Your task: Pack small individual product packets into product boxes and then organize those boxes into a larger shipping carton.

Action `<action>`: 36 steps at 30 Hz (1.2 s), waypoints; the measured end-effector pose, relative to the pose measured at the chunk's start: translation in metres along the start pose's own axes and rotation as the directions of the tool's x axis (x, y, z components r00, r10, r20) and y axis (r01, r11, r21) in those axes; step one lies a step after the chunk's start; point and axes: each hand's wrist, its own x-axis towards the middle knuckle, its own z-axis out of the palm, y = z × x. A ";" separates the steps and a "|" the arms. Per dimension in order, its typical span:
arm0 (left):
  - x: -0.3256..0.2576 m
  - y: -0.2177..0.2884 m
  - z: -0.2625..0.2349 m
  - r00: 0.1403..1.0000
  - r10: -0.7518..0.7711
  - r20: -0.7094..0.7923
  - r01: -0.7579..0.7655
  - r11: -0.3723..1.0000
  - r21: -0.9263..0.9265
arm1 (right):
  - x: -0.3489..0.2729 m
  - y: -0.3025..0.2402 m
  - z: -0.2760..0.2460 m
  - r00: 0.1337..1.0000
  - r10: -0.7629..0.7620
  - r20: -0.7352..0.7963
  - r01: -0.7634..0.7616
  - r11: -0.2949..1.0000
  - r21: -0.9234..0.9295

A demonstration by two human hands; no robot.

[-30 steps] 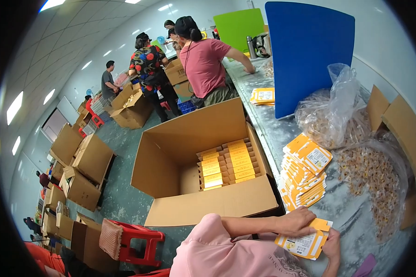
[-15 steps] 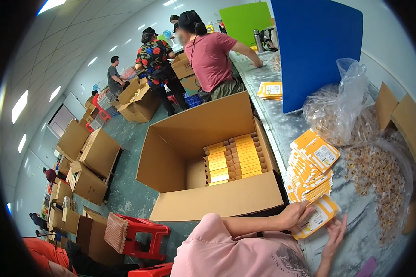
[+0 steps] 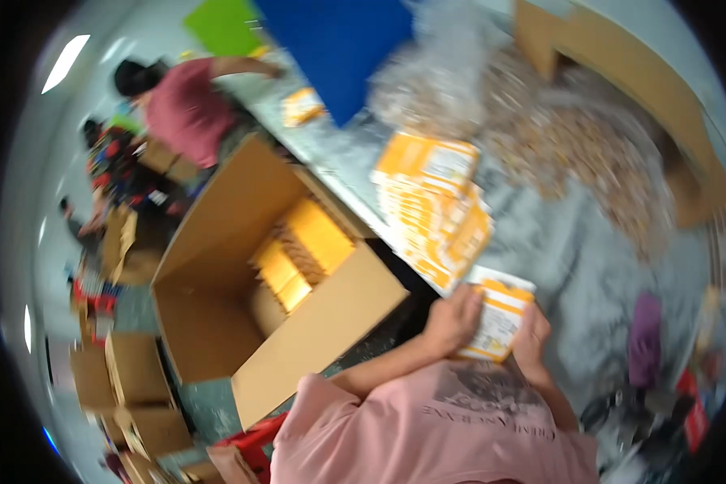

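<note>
A flat yellow-and-white printed carton (image 3: pixel 498 319) is held upright in front of my chest, over the near edge of the table. My left hand (image 3: pixel 453 319) pinches its left side. On its right edge my right hand (image 3: pixel 531 332) is closed, fingers wrapped behind. Just beyond lies a fanned pile of the same flat cartons (image 3: pixel 436 214) on the marbled table (image 3: pixel 573 274). To the left stands a large open cardboard box (image 3: pixel 315 347), with rows of filled-out yellow boxes (image 3: pixel 302 250) inside. The picture is blurred by motion.
Clear plastic bags of small wrapped pieces (image 3: pixel 557 145) spread over the far right of the table. A blue divider panel (image 3: pixel 339 48) stands beyond the pile. A person in a pink shirt (image 3: pixel 185 109) reaches over the table farther off. A purple item (image 3: pixel 644 339) lies at right.
The view has swung right, so the scene shifts left and tilts. My right hand, earlier spread beside the carton, now grips its right edge. The left hand keeps its hold.
</note>
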 end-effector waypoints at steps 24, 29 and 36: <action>0.044 0.031 -0.028 0.869 -0.054 0.493 0.042 0.998 0.035 | 0.035 -0.023 -0.034 0.955 0.021 0.295 0.098 0.918 -0.384; 0.046 -0.006 -0.023 0.983 -0.090 0.157 0.137 0.936 -0.324 | 0.163 -0.001 -0.057 0.948 -0.290 0.129 0.309 0.752 -0.582; 0.049 0.005 -0.033 0.938 -0.340 0.069 0.343 0.877 -0.336 | 0.283 0.048 -0.034 0.940 -0.251 0.230 0.311 0.354 -0.882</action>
